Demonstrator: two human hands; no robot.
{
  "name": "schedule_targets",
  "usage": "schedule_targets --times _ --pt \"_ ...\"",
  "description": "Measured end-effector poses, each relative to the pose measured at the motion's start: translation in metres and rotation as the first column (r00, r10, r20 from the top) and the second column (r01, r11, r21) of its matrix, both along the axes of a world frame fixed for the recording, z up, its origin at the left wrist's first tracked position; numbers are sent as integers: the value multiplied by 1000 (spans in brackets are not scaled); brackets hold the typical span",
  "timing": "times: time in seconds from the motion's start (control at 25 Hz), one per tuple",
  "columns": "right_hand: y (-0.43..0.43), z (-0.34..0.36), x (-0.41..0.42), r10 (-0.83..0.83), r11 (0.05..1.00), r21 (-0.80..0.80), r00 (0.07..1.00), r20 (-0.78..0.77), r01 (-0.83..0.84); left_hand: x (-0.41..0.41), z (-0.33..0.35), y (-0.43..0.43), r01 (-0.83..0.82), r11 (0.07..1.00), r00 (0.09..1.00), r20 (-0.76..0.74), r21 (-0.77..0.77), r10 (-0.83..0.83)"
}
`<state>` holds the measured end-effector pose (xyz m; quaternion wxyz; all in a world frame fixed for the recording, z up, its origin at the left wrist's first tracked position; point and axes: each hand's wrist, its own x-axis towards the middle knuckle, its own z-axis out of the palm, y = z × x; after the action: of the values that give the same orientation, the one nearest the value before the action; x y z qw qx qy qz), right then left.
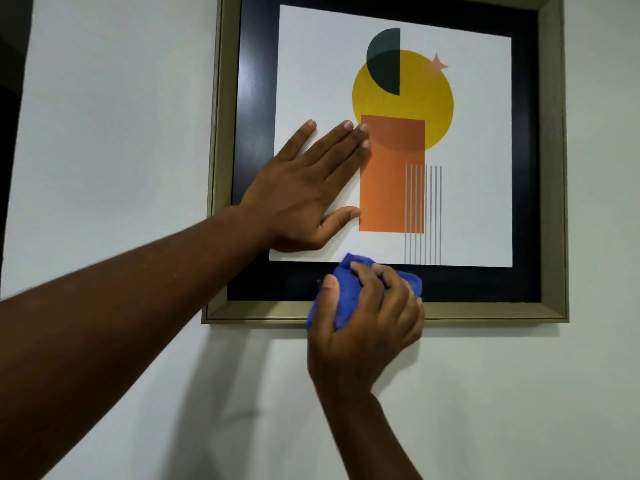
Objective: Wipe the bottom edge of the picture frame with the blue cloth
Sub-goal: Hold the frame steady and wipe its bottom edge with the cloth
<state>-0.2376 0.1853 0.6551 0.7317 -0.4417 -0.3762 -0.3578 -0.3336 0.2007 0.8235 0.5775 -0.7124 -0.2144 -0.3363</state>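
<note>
A gold picture frame [485, 311] with a black inner border hangs on a white wall and holds an abstract print of a yellow circle and an orange rectangle. My left hand [304, 192] lies flat and open against the lower left of the print, fingers spread. My right hand [367, 323] is closed around a bunched blue cloth [341, 299], which is pressed against the frame's bottom edge, left of its middle. The cloth covers part of the black border and the gold rail there. My palm hides most of the cloth.
The white wall [485, 393] stretches below and to both sides of the frame. A dark strip, perhaps a doorway, runs down the far left edge [7, 98]. The frame's top is out of view.
</note>
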Motion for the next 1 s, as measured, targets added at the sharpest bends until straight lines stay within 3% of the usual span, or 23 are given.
schedule_targets --times 0.16,0.2,0.36,0.64,0.8,1.0 --pt "-2 -20 12 -54 998 -27 965 257 63 0 0 1 1 1000 1000 -4 -4 -1" --pt "-3 -22 21 -62 997 -20 964 258 70 -1 -1 2 -7 1000 1000 -3 4 7" --pt "-3 -4 -10 -22 997 -70 1000 21 24 1 4 0 -6 1000 1000 -1 -10 6" --pt "-5 -6 -82 -18 980 -182 954 298 76 0 5 5 -2 999 1000 4 39 1" --pt "-5 -15 -44 -46 991 -84 868 495 101 1 6 4 -12 999 1000 -5 36 12" --pt "-8 -18 39 -118 991 -9 900 419 134 0 5 2 -25 999 1000 -2 29 25"
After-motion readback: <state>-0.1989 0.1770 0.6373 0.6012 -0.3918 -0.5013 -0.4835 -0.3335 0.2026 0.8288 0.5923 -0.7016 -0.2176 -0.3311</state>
